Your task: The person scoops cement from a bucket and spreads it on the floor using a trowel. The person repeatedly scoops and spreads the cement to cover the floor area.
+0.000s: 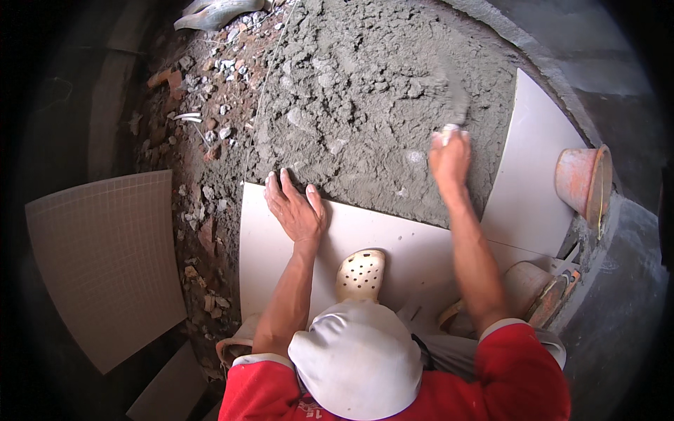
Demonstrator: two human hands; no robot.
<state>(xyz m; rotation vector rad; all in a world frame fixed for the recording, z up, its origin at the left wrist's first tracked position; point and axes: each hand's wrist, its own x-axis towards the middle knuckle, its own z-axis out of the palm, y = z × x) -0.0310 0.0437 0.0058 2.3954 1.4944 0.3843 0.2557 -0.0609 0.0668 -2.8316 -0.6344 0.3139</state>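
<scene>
A rough bed of wet grey mortar fills the far middle. Over its right part, my right hand is closed around the light handle of a trowel, whose blade is smeared by motion. My left hand rests with fingers spread at the far edge of a white floor tile, its fingertips reaching the mortar's border. Another white tile lies along the right side of the bed. A cream clog with holes stands on the near tile between my arms.
An orange bucket sits on the right tile's outer edge; a second bucket and tools lie nearer. Broken rubble runs along the left, beside a thin string. A large tile with a grid-patterned face stands at far left.
</scene>
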